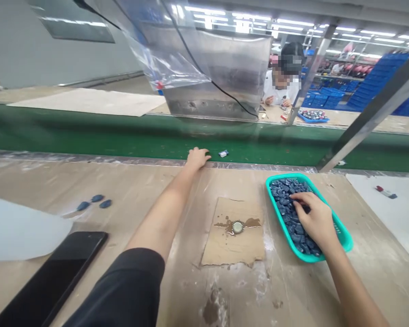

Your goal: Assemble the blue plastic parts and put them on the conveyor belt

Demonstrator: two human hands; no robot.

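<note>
- The left hand (197, 158) is resting at the far edge of the table (177, 290), fingers loosely spread, nothing showing in its grasp; the edge is probably giving that outstretched arm some support.
- Just beyond those fingertips, a small white-and-blue piece (223, 153) is lying on the green belt (150, 141), apart from the hand.
- Over on the right, the right hand (315, 218) is dipping into the green basket (342, 237), thumb and forefinger curling down at the dark blue pieces (295, 225). Whether they're pinching one, I can't tell.
- That basket is sitting slightly askew beside the right arm, likely so the pieces are staying within easy reach.
- Between the arms, a metal cap (237, 227) is sitting on wet cardboard (231, 250); the cardboard is presumably keeping the brown liquid (252, 222) off the table.
- Left of the left arm, three loose pieces (97, 198) are lying near a phone (54, 277), well apart from the basket.
</note>
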